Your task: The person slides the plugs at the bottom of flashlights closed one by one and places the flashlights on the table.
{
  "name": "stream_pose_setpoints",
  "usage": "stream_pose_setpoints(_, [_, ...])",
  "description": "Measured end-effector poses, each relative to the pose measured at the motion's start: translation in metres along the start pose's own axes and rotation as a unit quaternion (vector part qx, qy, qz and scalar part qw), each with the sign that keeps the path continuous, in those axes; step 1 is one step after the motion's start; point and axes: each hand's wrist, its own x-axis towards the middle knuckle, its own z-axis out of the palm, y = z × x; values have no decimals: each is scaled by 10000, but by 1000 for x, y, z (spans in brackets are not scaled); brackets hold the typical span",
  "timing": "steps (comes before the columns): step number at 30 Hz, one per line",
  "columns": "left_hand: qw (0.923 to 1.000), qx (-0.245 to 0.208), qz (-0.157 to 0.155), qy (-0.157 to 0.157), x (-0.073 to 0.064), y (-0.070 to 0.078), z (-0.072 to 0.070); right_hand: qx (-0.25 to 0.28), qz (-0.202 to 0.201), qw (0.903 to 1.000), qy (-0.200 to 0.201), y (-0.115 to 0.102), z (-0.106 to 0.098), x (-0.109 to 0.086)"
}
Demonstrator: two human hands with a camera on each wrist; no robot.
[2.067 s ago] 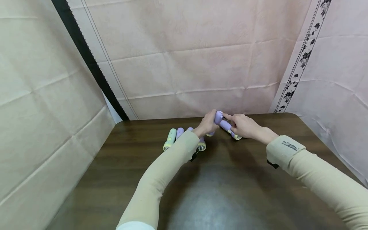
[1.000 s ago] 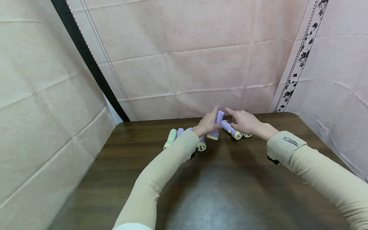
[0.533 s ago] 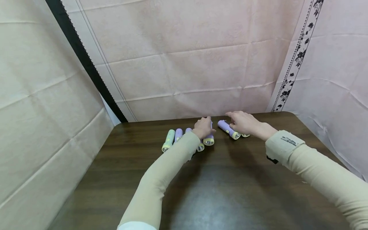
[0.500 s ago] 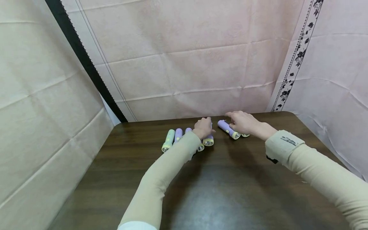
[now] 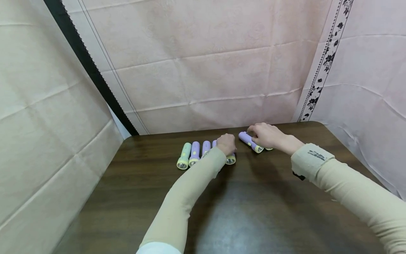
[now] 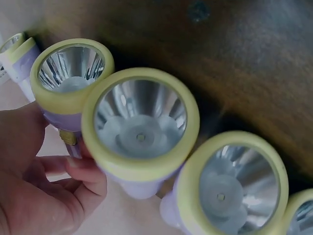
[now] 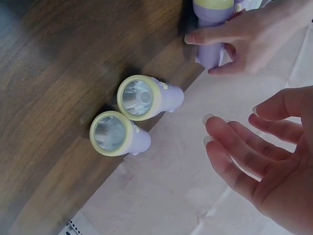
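Note:
My left hand (image 5: 226, 144) grips a purple flashlight (image 6: 63, 100) with a yellow rim, thumb and fingers round its body. It lies at the right end of a row, its head touching the neighbouring flashlight (image 6: 139, 171). The row's left end is a mint-green flashlight (image 5: 184, 155); further purple flashlights (image 5: 195, 151) lie between, partly hidden by my left arm. My right hand (image 5: 268, 135) hovers with loosely bent fingers and holds nothing. Near it lie two purple flashlights side by side, one angled flashlight (image 7: 168, 97) and another flashlight (image 7: 139, 140), mostly covered in the head view.
All the flashlights lie near the far edge of a dark brown wooden table (image 5: 127, 197), lenses toward me. A pale cloth (image 5: 206, 70) hangs behind that edge, with more cloth at both sides. A gap separates the row from the right-hand pair.
My left hand has moved left and lowered the purple flashlight from a raised tilt onto the table beside the row. My right hand has come away from that flashlight and stays near the pair.

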Motion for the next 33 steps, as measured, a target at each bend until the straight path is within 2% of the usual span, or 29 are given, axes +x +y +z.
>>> stream_pose_setpoints(7, [9999,85,-54,-81,7,3,7,14,132,9999,-16,7,-1,-4])
stream_pose_setpoints(17, [9995,241,2,-207,6,11,5,-104,228,9996,-116,17,-3,-11])
stream_pose_setpoints(20, [9991,415,-50,-108,6,14,3,-83,270,9996,-89,19,-6,-12])
stream_pose_setpoints(25, [9975,597,-27,369,10,21,-1,-47,231,9997,23,23,-10,-13])
stream_pose_setpoints(29, [9978,238,117,607,15,28,-4,-68,196,9998,43,25,-10,-14])
stream_pose_setpoints(31, [9983,-161,113,550,17,34,-7,-63,220,9997,32,25,-10,-15])
stream_pose_setpoints(33, [9975,-609,24,365,20,39,-8,-57,226,9997,17,25,-10,-16])
